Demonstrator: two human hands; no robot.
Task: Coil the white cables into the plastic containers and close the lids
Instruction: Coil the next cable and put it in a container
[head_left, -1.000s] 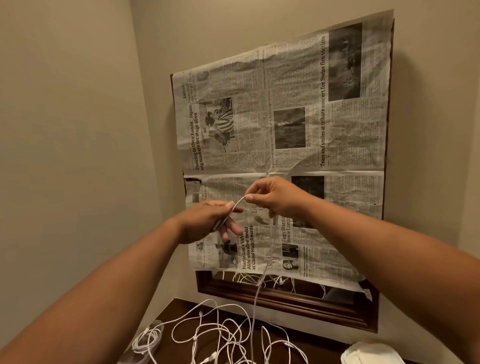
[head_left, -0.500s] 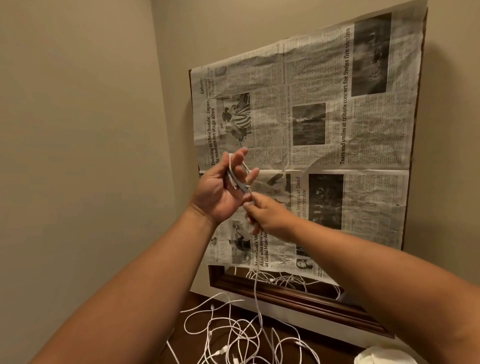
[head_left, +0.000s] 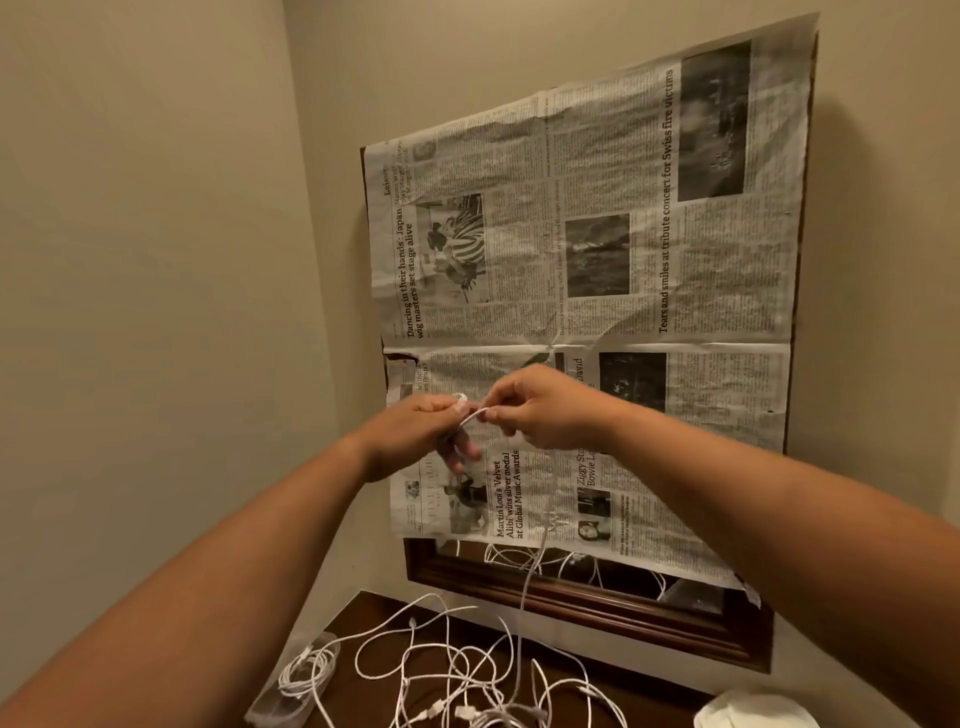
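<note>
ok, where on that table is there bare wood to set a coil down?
Two bare patches on the table: a small back-left corner, bordered by the wall, the plastic container and the cable tangle; and a strip between the tangle and the white object at the right. The middle is crowded with loose loops, and the hanging cable drops into it.

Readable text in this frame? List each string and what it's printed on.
All on the newspaper hanging over the mirror:
"Leisure"
"Dancing in their hands': Japan wig masters set stage alive"
"Tears and smiles at tribute concert for Swiss fire victims"
"Martin Lodi's 'Velvet Alibi' wins silver medal at Global Music Awards"
"Ziggy Sta", "Bowie L": rest hidden
Body print: too small to read.
</note>
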